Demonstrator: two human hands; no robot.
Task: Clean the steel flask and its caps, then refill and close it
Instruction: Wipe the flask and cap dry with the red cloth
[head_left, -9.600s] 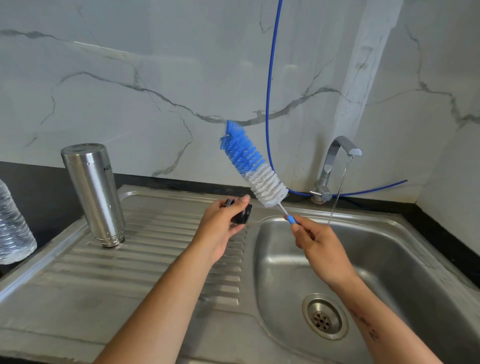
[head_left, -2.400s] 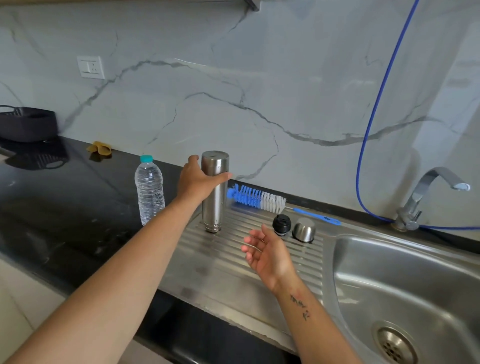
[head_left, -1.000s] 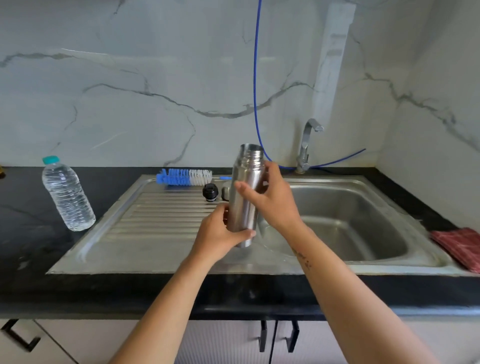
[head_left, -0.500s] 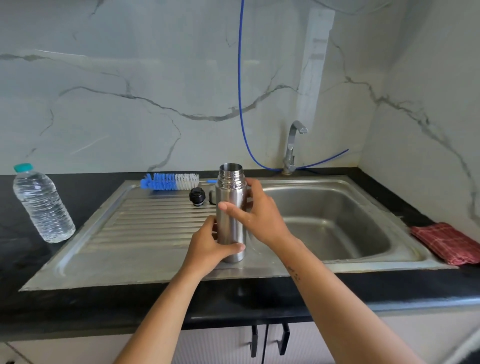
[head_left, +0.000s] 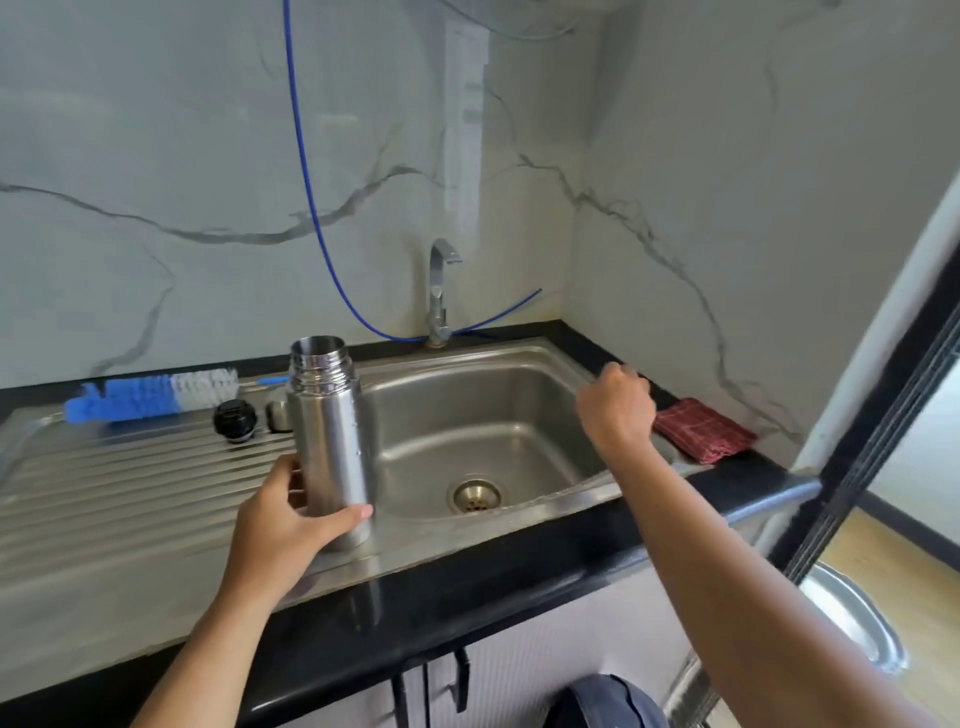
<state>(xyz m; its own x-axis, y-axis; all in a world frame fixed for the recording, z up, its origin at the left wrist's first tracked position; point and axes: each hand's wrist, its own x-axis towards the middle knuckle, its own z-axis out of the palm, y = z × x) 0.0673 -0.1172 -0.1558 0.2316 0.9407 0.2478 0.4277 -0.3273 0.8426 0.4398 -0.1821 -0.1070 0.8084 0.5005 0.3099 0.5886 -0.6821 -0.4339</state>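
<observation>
1. Steel flask (head_left: 332, 441) stood upright, mouth open, at front of the drainboard (head_left: 130, 499), right by the basin (head_left: 483, 415) edge. Left hand (head_left: 283, 525) gripped its lower body, thumb across the front, fingers wrapped behind.
2. Drops showed on the flask wall, so it looked wet. Risk: one-handed hold low down on a slick, tall cylinder; a nudge at the top could tip it into the basin or off the counter edge.
3. Black cap (head_left: 235, 420) & steel cap (head_left: 278, 415) sat behind the flask on the drainboard, near the bottle brush (head_left: 150, 397). Steel cap was partly hidden by the flask. Swinging the flask back could knock either one away.
4. Right hand (head_left: 615, 402) was over the basin's right rim, fingers curled, holding nothing I could see, close to the red cloth (head_left: 701, 428) but not touching it.
5. Prob. a reach for the cloth; eyes off the flask meanwhile = likeliest cause of a slip.
6. Tap (head_left: 441, 291) showed no stream; refill not yet done.
</observation>
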